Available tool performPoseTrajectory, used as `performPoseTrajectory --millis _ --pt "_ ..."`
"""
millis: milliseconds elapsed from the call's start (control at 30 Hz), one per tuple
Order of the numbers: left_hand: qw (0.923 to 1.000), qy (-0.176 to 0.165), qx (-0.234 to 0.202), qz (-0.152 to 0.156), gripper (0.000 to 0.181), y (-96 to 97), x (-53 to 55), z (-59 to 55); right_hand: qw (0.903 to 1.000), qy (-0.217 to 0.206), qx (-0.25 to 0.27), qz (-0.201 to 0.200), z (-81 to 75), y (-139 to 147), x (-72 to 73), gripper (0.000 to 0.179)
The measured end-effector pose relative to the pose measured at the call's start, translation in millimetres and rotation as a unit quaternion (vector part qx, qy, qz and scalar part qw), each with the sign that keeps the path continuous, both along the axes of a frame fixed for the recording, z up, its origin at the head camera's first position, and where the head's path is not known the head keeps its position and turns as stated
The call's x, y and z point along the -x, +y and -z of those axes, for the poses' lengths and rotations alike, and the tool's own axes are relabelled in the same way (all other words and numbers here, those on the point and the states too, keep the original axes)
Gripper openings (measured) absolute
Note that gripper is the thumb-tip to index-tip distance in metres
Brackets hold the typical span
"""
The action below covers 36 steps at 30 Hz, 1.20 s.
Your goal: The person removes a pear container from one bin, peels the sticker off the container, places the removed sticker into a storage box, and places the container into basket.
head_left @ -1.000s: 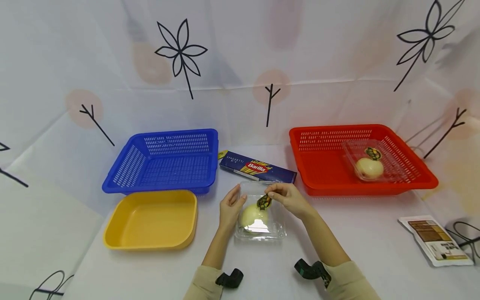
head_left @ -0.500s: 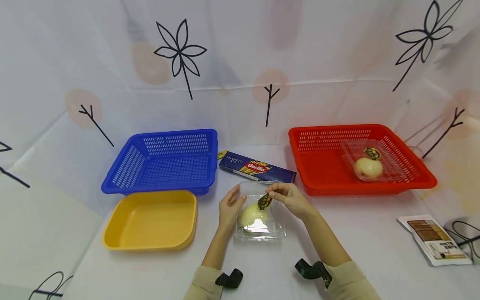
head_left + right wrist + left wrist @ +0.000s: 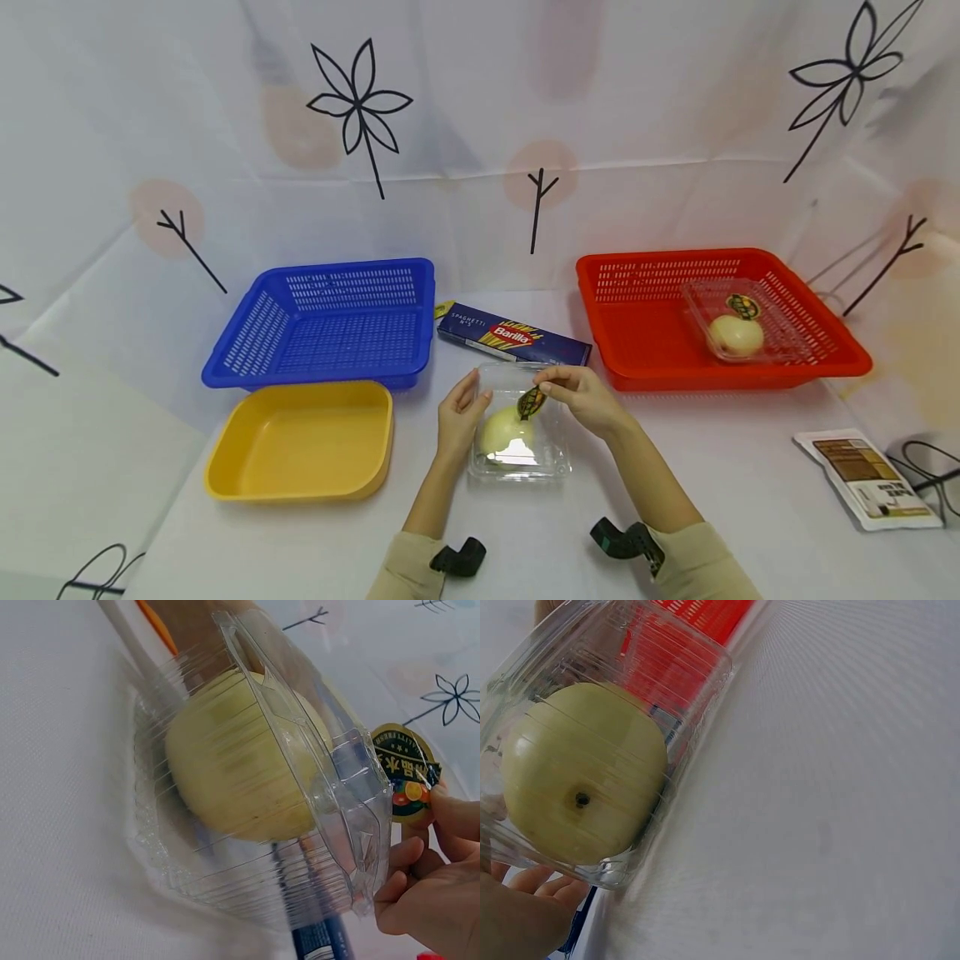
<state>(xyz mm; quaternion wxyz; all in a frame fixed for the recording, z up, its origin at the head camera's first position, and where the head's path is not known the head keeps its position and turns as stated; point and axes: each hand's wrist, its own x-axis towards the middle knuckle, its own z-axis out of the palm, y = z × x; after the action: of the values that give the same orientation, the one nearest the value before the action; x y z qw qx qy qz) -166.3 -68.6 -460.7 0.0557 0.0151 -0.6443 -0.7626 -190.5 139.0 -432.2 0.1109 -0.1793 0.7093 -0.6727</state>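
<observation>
A clear plastic clamshell box (image 3: 553, 457) sits in the middle of the table with a round, pale yellow-green fruit (image 3: 585, 772) inside. My left hand (image 3: 457, 423) holds the box by its left side, thumb over the lid and fingers along the wall. My right hand (image 3: 588, 402) pinches the edge of a black and gold oval sticker (image 3: 405, 769) between thumb and finger. The sticker stands tilted up at the lid, its lower edge right at the plastic. In the right wrist view, the other right fingers lie curled beside the box's rim.
Behind the box lies a blue spaghetti box (image 3: 517, 333). A blue basket (image 3: 247, 333) and a yellow tray (image 3: 300, 487) stand at left. At right, a red basket (image 3: 622, 367) holds a second clear box (image 3: 780, 337) with fruit; a white-brown pouch (image 3: 870, 479) lies nearer.
The sticker has shifted and tilted very slightly up and to the right with my right fingertips. My left hand and the box stay in place.
</observation>
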Motion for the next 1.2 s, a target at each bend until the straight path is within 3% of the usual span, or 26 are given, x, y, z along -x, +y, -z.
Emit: performPoseTrajectory --millis 100,200,367,467,667,867,1067,1200 --pt "1.0 0.002 -0.007 -0.003 0.047 -0.2 4.2 9.1 0.9999 0.001 0.01 0.003 1.5 1.4 0.2 0.024" --pt "1.0 0.001 -0.004 -0.009 0.048 -0.2 9.0 19.1 0.9981 -0.015 0.06 0.001 2.8 3.5 0.0 0.014" --pt "0.9999 0.001 0.0 -0.011 0.048 -0.1 9.9 23.0 0.9924 -0.033 0.119 0.0 4.6 4.2 -2.0 0.024" --pt "1.0 -0.001 -0.005 -0.008 0.048 -0.9 8.5 19.4 0.9931 -0.027 0.114 0.009 4.8 2.0 -3.2 0.021" --pt "0.9999 -0.001 0.013 -0.005 0.047 -0.4 -1.6 -2.0 0.9943 -0.031 0.09 0.048 2.5 -2.1 -5.0 0.015" --pt "0.9994 -0.002 0.033 -0.009 0.046 -0.5 -6.5 -10.0 0.997 -0.017 0.031 0.068 -4.0 -5.9 -4.5 0.03" --pt "0.9985 -0.023 0.049 -0.003 0.047 -5.5 -10.7 -6.9 0.9973 -0.007 0.016 0.072 -10.4 -7.9 -3.1 0.034" --pt "0.9981 -0.018 0.059 0.008 0.051 -12.5 -13.8 3.9 0.9969 -0.006 0.008 0.078 -14.0 -10.8 -1.4 0.033"
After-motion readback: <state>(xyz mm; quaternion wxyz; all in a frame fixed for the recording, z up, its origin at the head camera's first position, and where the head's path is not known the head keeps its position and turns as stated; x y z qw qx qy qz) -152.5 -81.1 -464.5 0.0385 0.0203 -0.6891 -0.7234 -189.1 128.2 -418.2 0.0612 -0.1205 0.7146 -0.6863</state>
